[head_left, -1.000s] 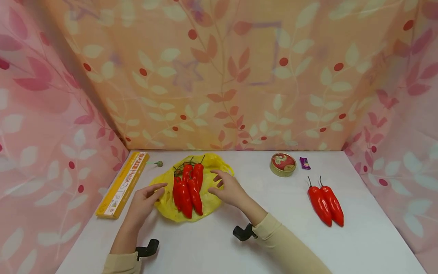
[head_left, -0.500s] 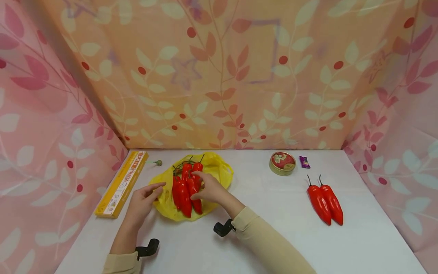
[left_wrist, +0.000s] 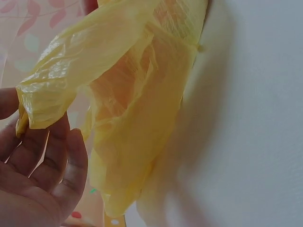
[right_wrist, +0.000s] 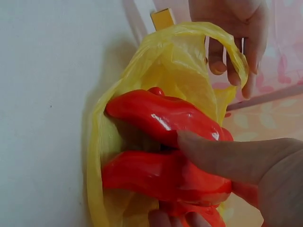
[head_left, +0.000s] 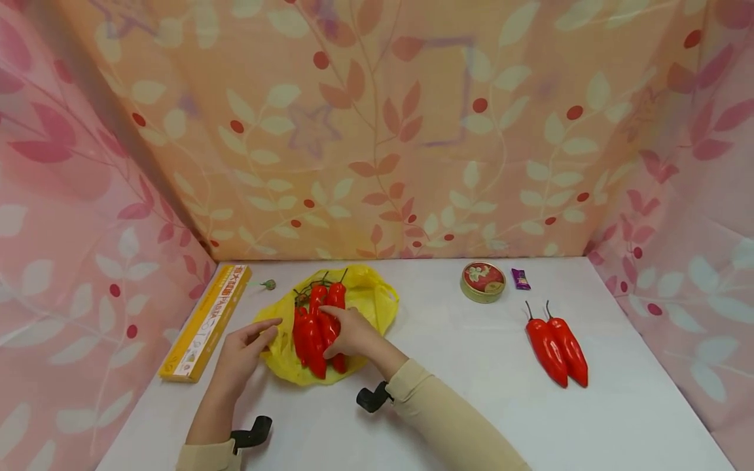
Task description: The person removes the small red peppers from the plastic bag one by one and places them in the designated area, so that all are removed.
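The right hand [head_left: 349, 332] has its fingers [right_wrist: 222, 158] curled over the bunch of red peppers [head_left: 317, 327], thumb on top and fingertips underneath. These lie on the yellow bag [head_left: 371, 297] near the bench's [head_left: 448, 392] back left corner. The left hand [head_left: 243, 350] holds the bag's near edge, fingers fairly straight, with plastic draped over them. To lift cleanly, the grip should likely gather all the peppers around their thick middles while the left hand pins the plastic flat. Two more peppers [head_left: 556, 350] lie toward the right edge, a round tin [head_left: 483, 281] behind them, and a yellow box [head_left: 206, 320] along the left edge.
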{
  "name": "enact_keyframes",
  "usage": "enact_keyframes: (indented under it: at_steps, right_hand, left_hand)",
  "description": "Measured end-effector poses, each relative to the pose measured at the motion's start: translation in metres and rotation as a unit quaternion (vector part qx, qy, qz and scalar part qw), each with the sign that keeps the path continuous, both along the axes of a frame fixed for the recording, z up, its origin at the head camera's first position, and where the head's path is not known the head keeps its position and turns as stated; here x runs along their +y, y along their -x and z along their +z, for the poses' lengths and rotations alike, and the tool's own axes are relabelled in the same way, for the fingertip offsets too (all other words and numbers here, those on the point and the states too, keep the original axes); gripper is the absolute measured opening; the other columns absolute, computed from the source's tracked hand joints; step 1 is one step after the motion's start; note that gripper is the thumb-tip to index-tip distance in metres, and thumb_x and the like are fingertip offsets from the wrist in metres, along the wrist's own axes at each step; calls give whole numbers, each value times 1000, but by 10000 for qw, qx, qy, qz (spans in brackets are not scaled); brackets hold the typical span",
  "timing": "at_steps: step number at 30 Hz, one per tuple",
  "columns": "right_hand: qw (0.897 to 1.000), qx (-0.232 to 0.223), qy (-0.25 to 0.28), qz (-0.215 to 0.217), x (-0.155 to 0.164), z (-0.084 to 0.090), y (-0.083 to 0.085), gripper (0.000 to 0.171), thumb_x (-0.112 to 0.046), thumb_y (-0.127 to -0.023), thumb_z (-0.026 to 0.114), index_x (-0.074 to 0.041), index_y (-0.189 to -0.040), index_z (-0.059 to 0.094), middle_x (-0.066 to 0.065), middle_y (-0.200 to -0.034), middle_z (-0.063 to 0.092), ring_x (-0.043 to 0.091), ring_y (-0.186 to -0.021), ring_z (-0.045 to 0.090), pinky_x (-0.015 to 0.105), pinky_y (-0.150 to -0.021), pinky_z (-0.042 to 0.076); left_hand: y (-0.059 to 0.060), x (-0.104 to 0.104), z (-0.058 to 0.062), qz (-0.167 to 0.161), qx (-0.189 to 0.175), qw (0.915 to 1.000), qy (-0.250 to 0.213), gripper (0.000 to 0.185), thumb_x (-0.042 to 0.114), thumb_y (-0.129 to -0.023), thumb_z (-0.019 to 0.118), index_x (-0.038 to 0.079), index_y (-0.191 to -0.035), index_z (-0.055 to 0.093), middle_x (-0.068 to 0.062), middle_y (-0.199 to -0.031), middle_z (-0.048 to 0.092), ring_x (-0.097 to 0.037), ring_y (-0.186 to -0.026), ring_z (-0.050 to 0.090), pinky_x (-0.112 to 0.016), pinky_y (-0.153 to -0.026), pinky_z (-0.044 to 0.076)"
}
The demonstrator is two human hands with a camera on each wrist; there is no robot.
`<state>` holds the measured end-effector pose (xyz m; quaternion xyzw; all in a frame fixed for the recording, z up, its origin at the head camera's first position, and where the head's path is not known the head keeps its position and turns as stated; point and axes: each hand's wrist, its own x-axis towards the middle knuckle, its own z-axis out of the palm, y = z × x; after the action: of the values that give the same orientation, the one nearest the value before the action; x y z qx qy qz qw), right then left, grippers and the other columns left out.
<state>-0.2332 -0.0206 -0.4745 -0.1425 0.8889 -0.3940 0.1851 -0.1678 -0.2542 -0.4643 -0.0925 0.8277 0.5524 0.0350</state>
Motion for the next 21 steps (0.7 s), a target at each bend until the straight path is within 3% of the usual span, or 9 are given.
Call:
enact_keyframes:
  at_steps: [7, 14, 21]
  right_hand:
    - [9998, 68, 173, -40, 2, 3, -4, 87, -2, -72, 86, -22, -148, 49, 10, -137, 56, 29, -122, 52, 44, -84, 59]
    - [9995, 69, 314, 79, 16, 17, -12, 86, -2, -75, 81, -24, -150, 46, 9, -141, 54, 28, -121, 51, 41, -78, 61]
    - [9947, -232, 986, 200, 40, 29, -15, 85, -6, -76, 81, -24, -151, 44, 11, -138, 55, 29, -120, 56, 40, -81, 61]
  left_hand:
    - [0, 0, -1, -45, 108, 9999, 51, 51, 46, -102, 56, 13, -139, 61, -10, -144, 57, -19, -114, 54, -13, -87, 49]
    - [-2, 0, -3, -69, 92, 9999, 54, 51, 45, -102, 55, 11, -140, 61, -11, -144, 56, -19, -113, 54, -13, -86, 49]
    - [-2, 0, -2, -163, 117, 9998, 38, 49, 43, -103, 56, 12, -140, 61, -11, -144, 56, -21, -115, 53, -14, -86, 49]
